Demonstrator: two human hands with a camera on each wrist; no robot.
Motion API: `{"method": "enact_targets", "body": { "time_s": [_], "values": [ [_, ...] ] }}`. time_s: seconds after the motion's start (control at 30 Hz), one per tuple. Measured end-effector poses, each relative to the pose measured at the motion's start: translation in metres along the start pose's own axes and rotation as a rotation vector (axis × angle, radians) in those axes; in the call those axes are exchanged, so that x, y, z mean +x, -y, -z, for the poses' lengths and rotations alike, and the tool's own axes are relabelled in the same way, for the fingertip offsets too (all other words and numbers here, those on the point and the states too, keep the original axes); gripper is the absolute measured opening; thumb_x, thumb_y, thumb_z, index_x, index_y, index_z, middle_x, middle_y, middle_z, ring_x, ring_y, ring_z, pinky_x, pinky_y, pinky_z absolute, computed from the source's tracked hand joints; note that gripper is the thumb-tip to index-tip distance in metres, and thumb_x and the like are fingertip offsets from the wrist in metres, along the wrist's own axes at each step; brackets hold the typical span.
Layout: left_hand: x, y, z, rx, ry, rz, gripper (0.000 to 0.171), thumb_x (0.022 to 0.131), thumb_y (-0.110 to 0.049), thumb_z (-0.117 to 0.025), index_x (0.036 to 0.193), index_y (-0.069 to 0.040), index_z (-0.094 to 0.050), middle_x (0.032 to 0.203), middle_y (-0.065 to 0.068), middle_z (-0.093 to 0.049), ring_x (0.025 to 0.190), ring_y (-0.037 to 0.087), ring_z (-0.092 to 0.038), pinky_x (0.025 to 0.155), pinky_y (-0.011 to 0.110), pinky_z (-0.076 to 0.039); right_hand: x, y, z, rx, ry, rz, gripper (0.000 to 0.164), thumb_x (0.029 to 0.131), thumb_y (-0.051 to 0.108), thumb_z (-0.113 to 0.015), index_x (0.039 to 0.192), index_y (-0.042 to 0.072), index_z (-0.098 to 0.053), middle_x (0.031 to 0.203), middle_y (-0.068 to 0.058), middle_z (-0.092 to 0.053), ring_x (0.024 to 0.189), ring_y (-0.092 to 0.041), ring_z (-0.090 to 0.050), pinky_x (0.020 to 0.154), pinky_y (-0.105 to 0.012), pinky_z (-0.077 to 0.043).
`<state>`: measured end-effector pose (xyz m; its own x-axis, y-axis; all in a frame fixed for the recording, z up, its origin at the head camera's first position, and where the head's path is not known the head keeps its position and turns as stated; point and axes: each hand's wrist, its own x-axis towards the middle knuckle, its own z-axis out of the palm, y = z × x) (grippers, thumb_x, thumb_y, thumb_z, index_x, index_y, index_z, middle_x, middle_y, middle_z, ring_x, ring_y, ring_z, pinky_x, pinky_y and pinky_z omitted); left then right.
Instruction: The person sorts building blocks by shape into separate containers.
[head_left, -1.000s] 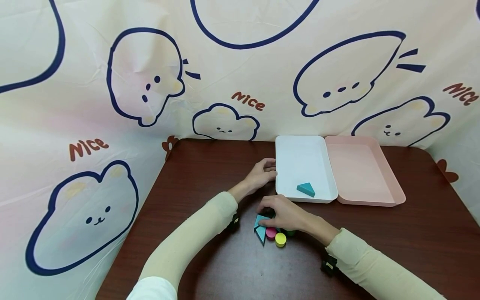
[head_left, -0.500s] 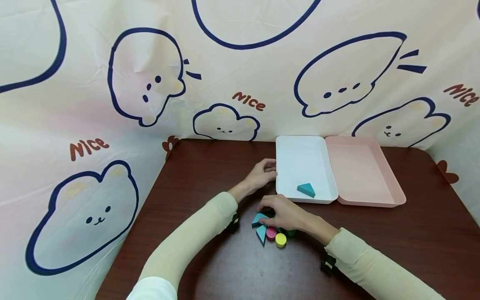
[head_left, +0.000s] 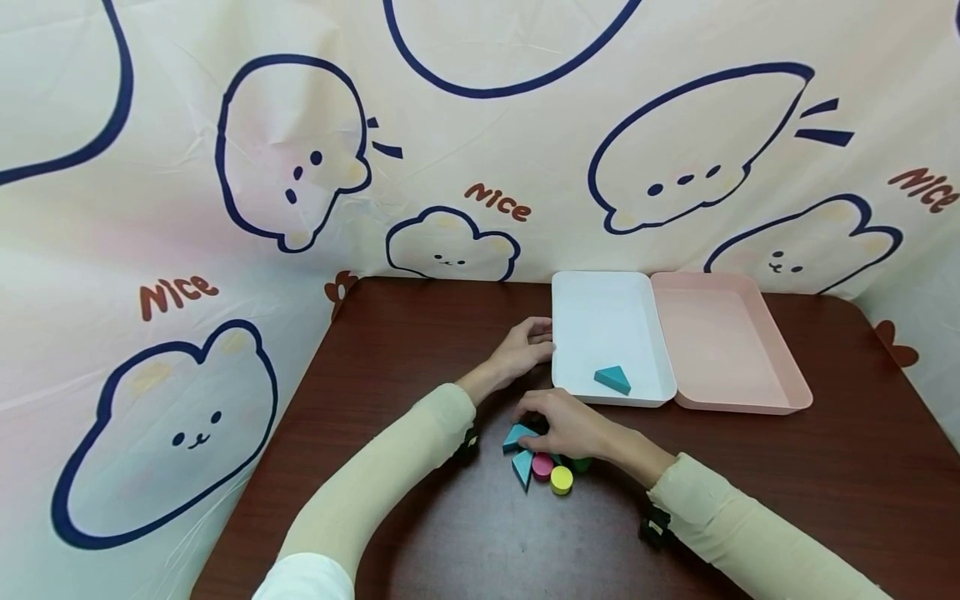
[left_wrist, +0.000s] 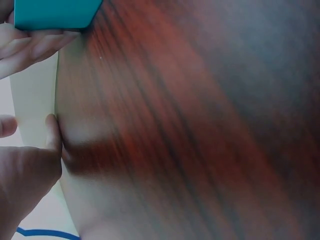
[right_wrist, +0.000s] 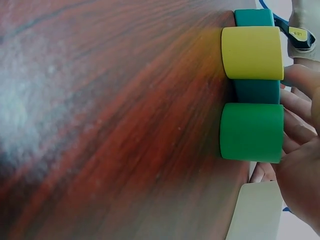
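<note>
My left hand [head_left: 521, 350] lies against the left wall of the white tray [head_left: 607, 321], fingertips at its rim. In front of the tray, my right hand [head_left: 568, 423] pinches a blue triangular block [head_left: 516, 437] between thumb and fingers. That teal-looking block [left_wrist: 55, 15] also shows in the left wrist view. Another blue triangular block [head_left: 522, 468] lies just nearer, beside a pink round block [head_left: 542, 467] and a yellow round block [head_left: 561, 481]. A green round block [right_wrist: 251, 132] stands close under my right palm, which partly covers it in the head view.
One blue triangular block [head_left: 612, 380] lies inside the white tray near its front. A pink tray [head_left: 723, 333] stands against the white one's right side. Both sit toward the back of a dark brown table [head_left: 420, 333], before a printed curtain [head_left: 555, 150].
The blue triangular block at my right fingertips has shifted slightly left and turned, parting from the block beside it. My left hand and the trays have stayed put.
</note>
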<state>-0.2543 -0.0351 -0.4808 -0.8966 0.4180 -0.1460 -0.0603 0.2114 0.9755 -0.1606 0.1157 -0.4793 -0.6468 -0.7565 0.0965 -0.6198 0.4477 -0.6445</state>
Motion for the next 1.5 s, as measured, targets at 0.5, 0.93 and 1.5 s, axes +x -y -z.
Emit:
{"method": "enact_targets", "body": {
  "time_s": [0.5,0.93,1.5],
  "values": [
    [0.0,0.0,-0.001,0.009,0.0,0.005,0.052,0.108,-0.01,-0.058,0.158,-0.006,-0.043,0.155,0.014,-0.05,0.142,0.028,-0.052,0.11,0.041,-0.051,0.0,0.0,-0.002,-0.031,-0.044,0.017,0.021,0.094,0.024,-0.082,0.11,0.012,-0.076,0.105,0.006,-0.071,0.095,-0.012,-0.067,0.086,-0.032,-0.059],
    [0.0,0.002,0.0,-0.011,-0.002,0.004,0.051,0.107,-0.011,-0.058,0.156,-0.006,-0.045,0.155,0.014,-0.05,0.142,0.029,-0.052,0.109,0.041,-0.052,0.003,0.001,0.006,-0.018,-0.042,0.014,0.025,0.096,0.023,-0.081,0.115,0.008,-0.077,0.109,0.003,-0.073,0.097,-0.01,-0.067,0.087,-0.033,-0.059],
    [-0.003,0.0,0.002,-0.017,0.025,-0.006,0.054,0.107,-0.012,-0.057,0.158,-0.005,-0.041,0.158,0.016,-0.047,0.145,0.031,-0.049,0.111,0.044,-0.05,0.001,0.0,0.032,-0.039,-0.098,0.011,0.02,0.095,0.023,-0.082,0.11,0.012,-0.077,0.106,0.005,-0.074,0.093,-0.014,-0.068,0.083,-0.034,-0.06]
  ]
}}
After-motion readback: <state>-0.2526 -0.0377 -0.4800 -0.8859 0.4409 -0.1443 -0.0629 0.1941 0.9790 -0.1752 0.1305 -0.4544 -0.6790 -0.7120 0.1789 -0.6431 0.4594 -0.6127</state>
